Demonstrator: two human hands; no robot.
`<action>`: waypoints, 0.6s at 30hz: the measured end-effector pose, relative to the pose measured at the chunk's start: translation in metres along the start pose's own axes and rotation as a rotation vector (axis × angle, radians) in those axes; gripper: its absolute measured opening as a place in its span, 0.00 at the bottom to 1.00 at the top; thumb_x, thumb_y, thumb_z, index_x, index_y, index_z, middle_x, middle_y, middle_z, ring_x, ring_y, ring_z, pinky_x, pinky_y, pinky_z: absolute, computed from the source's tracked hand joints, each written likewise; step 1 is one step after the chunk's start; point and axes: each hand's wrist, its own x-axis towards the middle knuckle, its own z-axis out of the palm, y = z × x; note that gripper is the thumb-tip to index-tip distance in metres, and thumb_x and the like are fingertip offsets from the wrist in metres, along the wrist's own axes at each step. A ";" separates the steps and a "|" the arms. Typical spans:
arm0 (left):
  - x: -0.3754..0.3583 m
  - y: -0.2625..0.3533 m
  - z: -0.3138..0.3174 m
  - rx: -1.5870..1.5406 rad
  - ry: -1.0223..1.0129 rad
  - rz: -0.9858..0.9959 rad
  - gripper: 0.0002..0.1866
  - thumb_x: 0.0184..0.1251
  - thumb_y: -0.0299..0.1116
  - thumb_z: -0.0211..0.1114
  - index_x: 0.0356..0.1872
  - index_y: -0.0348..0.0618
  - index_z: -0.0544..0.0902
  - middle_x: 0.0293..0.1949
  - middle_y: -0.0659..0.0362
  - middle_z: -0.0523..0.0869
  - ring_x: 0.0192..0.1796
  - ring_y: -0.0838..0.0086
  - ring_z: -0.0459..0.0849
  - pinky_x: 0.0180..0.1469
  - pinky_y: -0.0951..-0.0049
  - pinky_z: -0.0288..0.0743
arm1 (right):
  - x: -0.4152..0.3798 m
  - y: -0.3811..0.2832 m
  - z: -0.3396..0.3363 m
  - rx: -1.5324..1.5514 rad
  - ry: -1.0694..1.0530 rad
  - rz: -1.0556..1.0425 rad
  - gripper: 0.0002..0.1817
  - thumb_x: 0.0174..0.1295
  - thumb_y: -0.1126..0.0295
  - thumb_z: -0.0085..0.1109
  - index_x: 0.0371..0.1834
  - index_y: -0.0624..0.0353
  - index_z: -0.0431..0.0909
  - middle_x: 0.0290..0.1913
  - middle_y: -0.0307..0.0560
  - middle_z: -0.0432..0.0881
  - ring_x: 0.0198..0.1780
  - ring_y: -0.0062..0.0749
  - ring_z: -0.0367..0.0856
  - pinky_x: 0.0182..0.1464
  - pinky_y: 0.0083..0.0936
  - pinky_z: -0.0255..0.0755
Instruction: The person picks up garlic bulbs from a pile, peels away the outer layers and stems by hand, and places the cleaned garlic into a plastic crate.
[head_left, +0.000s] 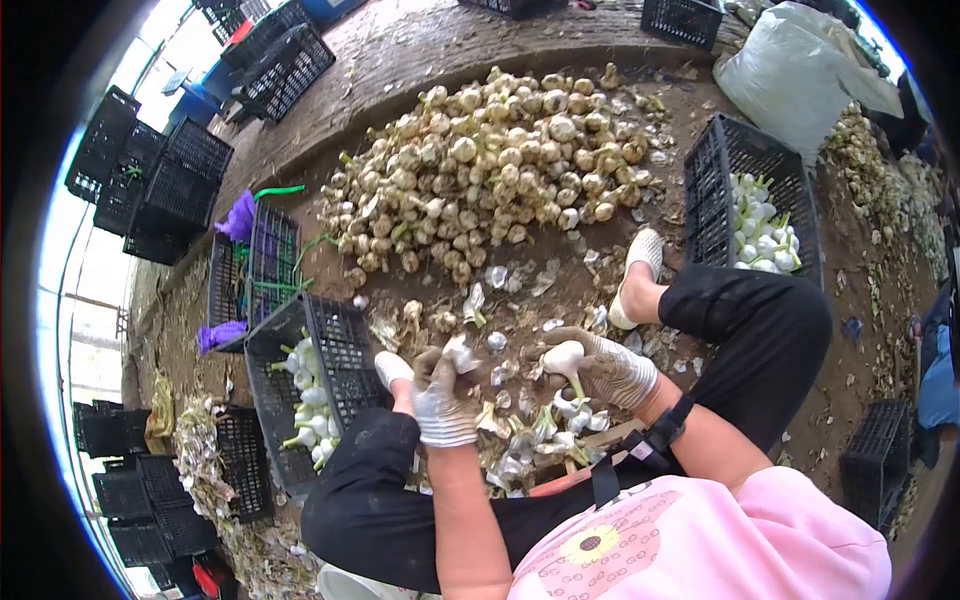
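Observation:
My right hand [607, 371], in a dirty striped glove, is closed round a clean white garlic bulb [564, 358] with a short green stem pointing down. My left hand [440, 392], gloved the same way, has its fingers closed on whitish garlic or peel [460, 353], partly blurred. Between and below the hands, peeled skins and cut stems [545, 430] lie in front of my lap. Beyond them a large heap of unpeeled garlic [490, 165] covers the ground.
A black crate [350, 350] with white bulbs stands at the left, another [705, 200] at the right. More black crates [165, 185] are stacked far left. A white sack [790, 80] sits at the upper right. My feet rest either side of loose peel.

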 end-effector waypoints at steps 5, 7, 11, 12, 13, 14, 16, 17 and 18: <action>0.008 -0.027 -0.023 0.781 -0.189 0.070 0.05 0.62 0.29 0.59 0.35 0.39 0.77 0.35 0.58 0.81 0.36 0.74 0.80 0.40 0.73 0.76 | -0.007 -0.040 -0.004 0.218 -0.064 -0.305 0.33 0.57 0.50 0.58 0.61 0.58 0.62 0.52 0.53 0.74 0.46 0.39 0.78 0.44 0.34 0.77; 0.009 -0.045 -0.041 1.101 -0.402 0.189 0.07 0.62 0.31 0.60 0.33 0.37 0.79 0.36 0.57 0.81 0.37 0.75 0.78 0.42 0.75 0.73 | -0.017 -0.071 -0.004 0.662 -0.302 -0.487 0.37 0.55 0.44 0.57 0.60 0.59 0.62 0.55 0.57 0.72 0.47 0.45 0.78 0.46 0.38 0.77; 0.001 -0.027 -0.008 0.913 -0.328 0.113 0.08 0.61 0.30 0.60 0.25 0.38 0.75 0.38 0.54 0.81 0.36 0.76 0.76 0.41 0.79 0.71 | -0.031 -0.080 -0.022 0.658 0.017 -0.643 0.24 0.56 0.56 0.59 0.50 0.61 0.71 0.54 0.58 0.74 0.47 0.46 0.79 0.47 0.36 0.76; 0.007 -0.014 -0.004 1.031 -0.392 0.302 0.05 0.57 0.26 0.61 0.27 0.39 0.74 0.39 0.55 0.80 0.37 0.75 0.76 0.42 0.77 0.71 | -0.027 -0.065 -0.031 0.462 0.176 -0.543 0.22 0.57 0.57 0.59 0.48 0.61 0.72 0.52 0.57 0.75 0.46 0.44 0.79 0.47 0.35 0.76; 0.010 0.005 -0.002 1.164 -0.422 0.488 0.05 0.53 0.23 0.62 0.28 0.40 0.74 0.39 0.55 0.80 0.37 0.75 0.77 0.44 0.76 0.72 | -0.021 -0.044 -0.041 0.261 0.308 -0.410 0.20 0.57 0.58 0.58 0.46 0.62 0.73 0.49 0.56 0.77 0.45 0.42 0.79 0.46 0.34 0.76; -0.013 0.041 0.028 1.117 -0.332 0.393 0.14 0.47 0.19 0.61 0.38 0.35 0.75 0.49 0.48 0.75 0.48 0.63 0.76 0.50 0.69 0.70 | -0.013 -0.023 -0.044 0.043 0.402 -0.255 0.18 0.58 0.59 0.58 0.44 0.62 0.75 0.47 0.54 0.78 0.44 0.40 0.80 0.46 0.33 0.76; -0.047 0.113 0.046 1.200 -0.083 0.493 0.16 0.47 0.18 0.61 0.42 0.37 0.74 0.51 0.51 0.75 0.46 0.68 0.77 0.50 0.72 0.71 | -0.004 -0.005 -0.043 -0.134 0.268 -0.160 0.17 0.58 0.58 0.58 0.41 0.61 0.76 0.42 0.50 0.80 0.42 0.34 0.80 0.45 0.31 0.75; -0.062 0.145 0.041 1.157 0.026 0.703 0.13 0.49 0.18 0.63 0.38 0.37 0.76 0.48 0.52 0.78 0.44 0.72 0.77 0.47 0.74 0.72 | -0.001 -0.004 -0.034 -0.233 0.156 -0.124 0.18 0.58 0.58 0.58 0.43 0.62 0.76 0.43 0.49 0.80 0.42 0.34 0.80 0.45 0.31 0.75; -0.078 0.178 0.018 1.272 0.135 0.899 0.07 0.51 0.20 0.64 0.32 0.37 0.77 0.42 0.52 0.80 0.40 0.73 0.78 0.44 0.74 0.72 | 0.000 -0.007 -0.019 -0.327 0.044 -0.105 0.20 0.58 0.57 0.58 0.44 0.63 0.75 0.43 0.49 0.79 0.42 0.33 0.80 0.45 0.32 0.76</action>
